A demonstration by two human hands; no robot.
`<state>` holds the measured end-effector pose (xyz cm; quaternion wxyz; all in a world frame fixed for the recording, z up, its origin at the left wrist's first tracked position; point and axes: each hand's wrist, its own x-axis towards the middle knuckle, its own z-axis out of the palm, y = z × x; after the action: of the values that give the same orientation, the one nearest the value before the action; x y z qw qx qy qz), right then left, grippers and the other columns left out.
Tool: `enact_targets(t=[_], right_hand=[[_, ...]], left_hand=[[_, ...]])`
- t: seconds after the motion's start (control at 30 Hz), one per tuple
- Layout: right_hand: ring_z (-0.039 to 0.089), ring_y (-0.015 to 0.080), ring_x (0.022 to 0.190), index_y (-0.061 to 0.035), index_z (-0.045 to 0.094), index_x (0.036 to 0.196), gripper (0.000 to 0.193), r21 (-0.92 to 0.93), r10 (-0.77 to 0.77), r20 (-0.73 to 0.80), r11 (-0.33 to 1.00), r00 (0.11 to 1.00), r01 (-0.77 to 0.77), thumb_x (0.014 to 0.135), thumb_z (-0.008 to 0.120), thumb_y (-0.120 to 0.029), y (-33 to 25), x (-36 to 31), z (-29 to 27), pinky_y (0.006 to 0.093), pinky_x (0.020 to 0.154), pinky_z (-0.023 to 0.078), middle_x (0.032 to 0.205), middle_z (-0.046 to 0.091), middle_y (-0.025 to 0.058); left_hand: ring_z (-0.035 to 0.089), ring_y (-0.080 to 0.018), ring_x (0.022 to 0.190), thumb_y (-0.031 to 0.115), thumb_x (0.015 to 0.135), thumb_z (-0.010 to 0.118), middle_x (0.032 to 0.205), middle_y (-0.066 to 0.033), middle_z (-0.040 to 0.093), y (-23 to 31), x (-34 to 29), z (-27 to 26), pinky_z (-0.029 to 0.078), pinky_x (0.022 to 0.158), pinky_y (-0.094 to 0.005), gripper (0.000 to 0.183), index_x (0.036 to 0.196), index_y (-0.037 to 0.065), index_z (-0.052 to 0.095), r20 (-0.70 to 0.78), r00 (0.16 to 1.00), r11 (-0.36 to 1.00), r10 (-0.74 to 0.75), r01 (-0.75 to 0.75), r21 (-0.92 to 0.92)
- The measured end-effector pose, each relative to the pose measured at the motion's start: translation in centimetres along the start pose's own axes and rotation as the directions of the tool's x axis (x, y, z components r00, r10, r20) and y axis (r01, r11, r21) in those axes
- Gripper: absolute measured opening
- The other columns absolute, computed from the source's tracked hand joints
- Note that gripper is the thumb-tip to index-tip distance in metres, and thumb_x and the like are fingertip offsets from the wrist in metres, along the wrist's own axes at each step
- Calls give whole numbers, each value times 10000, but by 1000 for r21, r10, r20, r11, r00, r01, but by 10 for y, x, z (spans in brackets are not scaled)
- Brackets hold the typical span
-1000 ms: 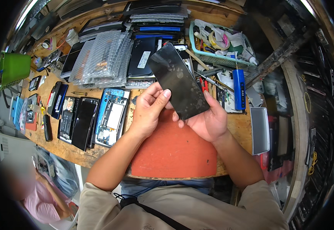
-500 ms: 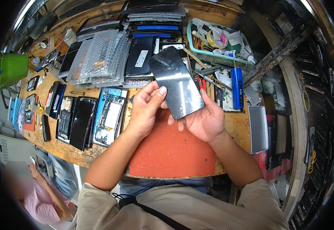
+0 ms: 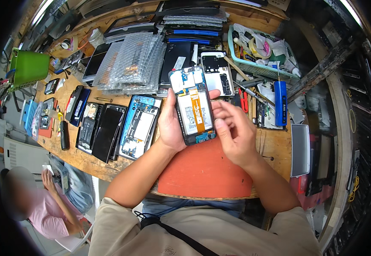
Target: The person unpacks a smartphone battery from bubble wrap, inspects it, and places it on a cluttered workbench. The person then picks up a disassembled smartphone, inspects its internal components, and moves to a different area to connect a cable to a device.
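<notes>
A smartphone (image 3: 194, 106) with its back cover off faces me with its inside up, showing a battery, an orange-brown flex cable and blue circuit boards. My left hand (image 3: 171, 123) is closed around it, the palm along its left edge and fingertips showing past its right edge. Close to that right edge is my right hand (image 3: 239, 134), its fingers loosely bent and apart, with nothing in it. Whether its fingertips touch the phone I cannot tell. Under both hands lies an orange-red work mat (image 3: 204, 175).
Opened phones, one with a blue frame (image 3: 138, 128), lie left of the mat near a black-handled tool (image 3: 64, 135). Bubble-wrapped packs (image 3: 128, 64) and a teal basket (image 3: 260, 66) stand behind. A blue electric screwdriver (image 3: 280, 104) is at right. A person in pink (image 3: 51, 213) sits at lower left.
The phone has been turned over, from its dark glass side to its open inside. My left hand now holds it, and my right hand has come off it to the right. The view has shifted slightly.
</notes>
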<state>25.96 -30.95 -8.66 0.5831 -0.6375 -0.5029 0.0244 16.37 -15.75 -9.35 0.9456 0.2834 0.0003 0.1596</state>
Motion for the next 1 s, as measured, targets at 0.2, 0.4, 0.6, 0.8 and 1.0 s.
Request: enact_targets(t=[0.2,0.4,0.6,0.8,1.0], right_hand=[[631,72,743,4,607,1042,74,220,207,-194,962,959,-163,980,636,-25,11,4,-7,225,660,502,859,673,45],[638,128,716,17,635,982,110,118,71,-139,991,988,-55,892,698,19,8,1,-3,258,589,509,900,657,90],[608,247,861,2,625,1179,625,-7,-99,180,995,979,102,658,914,-187,-9,1,-5,360,782,520,1003,575,121],[589,313,982,-11,600,1243,729,-180,-197,126,959,972,218,597,915,-135,-2,3,-1,405,862,500,1120,548,150],[645,226,797,-25,737,1030,424,-164,-417,-57,900,907,404,628,856,34,-9,1,-11,320,667,532,969,620,98]], left_hand=[[685,-321,1034,702,1021,194,1356,-242,600,-4,-2,4,555,942,-434,902,1440,-50,463,59,995,997,-74,73,34],[656,-281,1094,649,1040,196,1332,-194,627,-13,-6,11,511,998,-462,821,1441,-6,488,-113,993,997,-40,47,60],[661,-248,1066,664,1044,201,1161,-138,677,-11,-8,-5,534,957,-412,825,1386,-18,515,-29,999,998,-34,36,57],[667,-306,1122,729,1010,180,1179,-203,684,-7,-3,-4,556,963,-440,908,1357,-37,523,-183,983,1000,2,3,29],[639,-372,1155,674,1032,270,1319,-254,586,-12,-4,7,550,982,-489,727,1490,122,388,-33,999,992,-9,5,-126]])
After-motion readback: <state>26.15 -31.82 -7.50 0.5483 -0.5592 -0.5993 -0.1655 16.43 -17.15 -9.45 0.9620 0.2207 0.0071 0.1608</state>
